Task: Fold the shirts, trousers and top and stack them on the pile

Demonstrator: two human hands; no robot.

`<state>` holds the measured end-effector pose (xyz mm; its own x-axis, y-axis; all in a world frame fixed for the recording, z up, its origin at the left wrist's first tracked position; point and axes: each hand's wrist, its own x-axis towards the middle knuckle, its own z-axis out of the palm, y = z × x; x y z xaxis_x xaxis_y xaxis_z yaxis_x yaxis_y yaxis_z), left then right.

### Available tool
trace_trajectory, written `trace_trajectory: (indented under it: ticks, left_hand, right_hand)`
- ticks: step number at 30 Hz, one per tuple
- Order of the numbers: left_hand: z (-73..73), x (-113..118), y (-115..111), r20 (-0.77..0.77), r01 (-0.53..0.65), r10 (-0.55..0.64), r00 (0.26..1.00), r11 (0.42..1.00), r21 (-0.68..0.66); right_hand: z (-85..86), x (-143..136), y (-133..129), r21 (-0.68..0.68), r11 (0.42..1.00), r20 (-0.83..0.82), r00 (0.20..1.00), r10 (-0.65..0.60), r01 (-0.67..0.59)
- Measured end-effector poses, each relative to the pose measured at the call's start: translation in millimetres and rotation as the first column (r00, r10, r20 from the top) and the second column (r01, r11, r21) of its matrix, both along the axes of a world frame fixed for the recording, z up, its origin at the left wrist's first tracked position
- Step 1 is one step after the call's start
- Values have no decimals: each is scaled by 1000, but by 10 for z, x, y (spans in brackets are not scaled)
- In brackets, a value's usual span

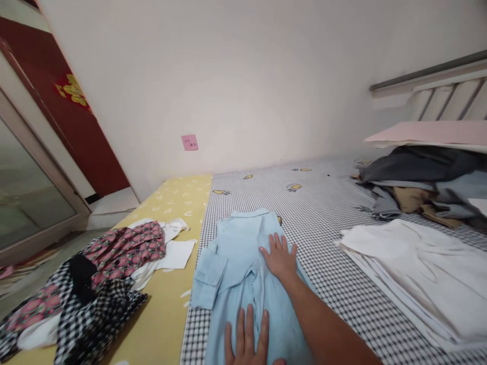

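both hands lie flat on the shirt (238, 243), fingers spread, gripping nothing. the right hand (280, 257) is on the shirt's upper body, toward its right edge, and is the nearer one to the collar (249, 213). the left hand (248, 349), partly cut off by the frame, is on the shirt's lower body. the shirt lies under and beyond the hands, its long axis running away from the person, collar at the far end; its lower end is out of view. a sleeve (209, 279) is folded over along the shirt's left edge, just beside the yellow cloth (163, 319). left of the shirt, well apart, sits a patterned pile (129, 248). right of the shirt, checked sheet (327, 274) spans the gap to a white stack (422, 279), with a dark pile (422, 165) behind; more sheet reaches past the collar to the wall (281, 101).
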<state>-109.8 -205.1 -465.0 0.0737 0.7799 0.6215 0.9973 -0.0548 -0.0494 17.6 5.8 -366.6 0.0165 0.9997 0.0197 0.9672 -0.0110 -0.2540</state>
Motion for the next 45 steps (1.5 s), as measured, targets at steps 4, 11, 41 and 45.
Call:
trace_trajectory:
  ticks: [4,11,41,45]
  left_hand:
    - [218,41,-63,5,9,-9,1000,1000,-8]
    - [581,111,-162,32,49,-50,998,999,18]
    - [1041,257,-230,28,-2,14,1000,926,-378]
    - [1019,242,-217,34,3,10,999,932,-362]
  right_hand:
    - [58,64,-89,-12,1000,14,1000,-25,25]
    - [-22,451,-561,-6,1000,97,995,0,1]
    - [-416,1604,-3194,-311,950,-801,536,-265,4]
    - [-247,1576,-3295,-356,935,-792,529,-303,2]
